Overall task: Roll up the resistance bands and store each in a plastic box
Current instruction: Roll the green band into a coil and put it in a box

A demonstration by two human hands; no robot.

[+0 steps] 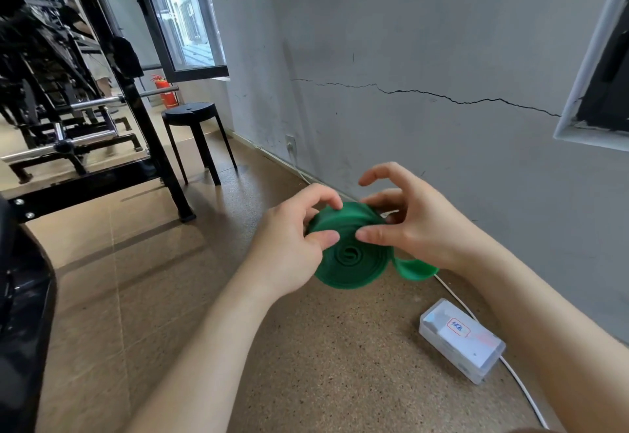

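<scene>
The green band, nearly coiled, is up in mid-air; a short tail hangs right. Left hand pinches the coil, right hand thumbs it, fingers lifted. The plastic box, near right, waits shut.

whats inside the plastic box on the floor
Through the clear plastic box only white paper with a red-edged label shows. The green band is not in it. Cloudy walls hide anything lower down.
</scene>
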